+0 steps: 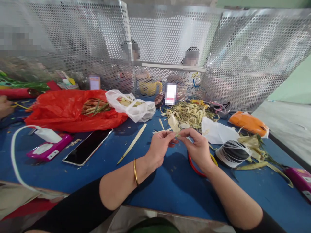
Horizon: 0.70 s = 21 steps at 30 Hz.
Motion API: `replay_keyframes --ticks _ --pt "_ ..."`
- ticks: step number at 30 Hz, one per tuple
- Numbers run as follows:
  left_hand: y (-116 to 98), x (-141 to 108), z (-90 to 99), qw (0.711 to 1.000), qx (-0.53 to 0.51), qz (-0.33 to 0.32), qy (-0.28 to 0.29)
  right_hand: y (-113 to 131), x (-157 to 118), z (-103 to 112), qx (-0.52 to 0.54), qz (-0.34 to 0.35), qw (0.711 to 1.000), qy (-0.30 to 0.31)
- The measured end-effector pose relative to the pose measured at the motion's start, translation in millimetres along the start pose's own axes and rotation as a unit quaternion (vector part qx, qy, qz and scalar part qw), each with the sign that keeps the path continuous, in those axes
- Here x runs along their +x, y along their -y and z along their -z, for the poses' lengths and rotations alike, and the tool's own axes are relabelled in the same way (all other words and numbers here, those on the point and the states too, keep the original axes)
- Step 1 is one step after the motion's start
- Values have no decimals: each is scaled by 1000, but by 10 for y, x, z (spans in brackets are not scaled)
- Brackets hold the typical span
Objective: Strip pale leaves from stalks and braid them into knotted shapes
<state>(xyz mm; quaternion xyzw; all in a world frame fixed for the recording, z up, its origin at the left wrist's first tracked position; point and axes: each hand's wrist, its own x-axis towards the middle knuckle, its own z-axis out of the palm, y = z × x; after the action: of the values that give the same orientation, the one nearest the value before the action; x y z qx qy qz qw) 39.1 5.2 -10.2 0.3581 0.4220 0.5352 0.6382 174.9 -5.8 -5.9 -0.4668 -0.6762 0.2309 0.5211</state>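
Blue tabletop (157, 195) beneath; the pale leaf strip (173, 123) stands between left hand (159, 145) and right hand (197, 147), fingers of both pinching its near end; long axis, partly hidden, seemingly points away.

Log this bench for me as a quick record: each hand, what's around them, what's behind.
Left hand: fingertips pinched at a pale strip; gold bangle on wrist. Left hand location: beside the right
Right hand: fingertips pinched at the same strip
Under right hand: red-and-yellow ring, partly hidden
Surface: blue table
Left side: red bag, dark-screened phone
Right side: wound spool, orange packet
Beyond hands: heap of dry strips
Background: perforated metal screen
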Motion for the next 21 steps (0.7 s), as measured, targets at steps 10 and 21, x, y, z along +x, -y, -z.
replay_keyframes --ticks 10,21 --pt "11 10 4 996 60 -59 4 -5 14 -4 36 -62 997 -8" --pt "43 12 13 991 97 -90 28 -109 18 -29 64 -115 990 -41"
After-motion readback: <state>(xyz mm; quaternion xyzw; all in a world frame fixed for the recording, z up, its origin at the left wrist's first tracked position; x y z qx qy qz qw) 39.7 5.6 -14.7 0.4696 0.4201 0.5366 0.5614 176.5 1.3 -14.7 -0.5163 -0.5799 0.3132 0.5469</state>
